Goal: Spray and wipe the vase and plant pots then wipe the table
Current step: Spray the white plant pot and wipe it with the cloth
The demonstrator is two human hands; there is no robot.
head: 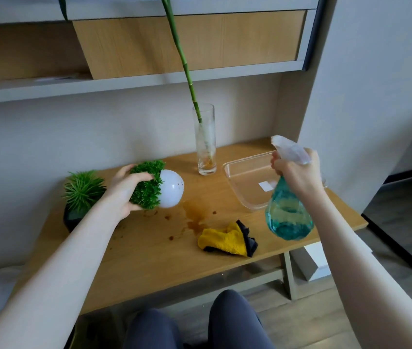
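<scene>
Spray step on 1st pot: left hand (124,191) grip curled round foliage of white pot (171,188), tipped sideways over bench (149,250), right hand (294,173) grip wrapped on spray bottle (288,212) neck, nozzle toward pot; next probably trigger squeeze, then cloth (227,240).

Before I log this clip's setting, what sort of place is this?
Probably a living room or home office: a wooden table under wall shelving, with decorative potted plants and a glass vase.

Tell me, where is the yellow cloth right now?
The yellow cloth lies crumpled on the table, near its front edge and right of centre, beside the brown spill and below the spray bottle.
</scene>
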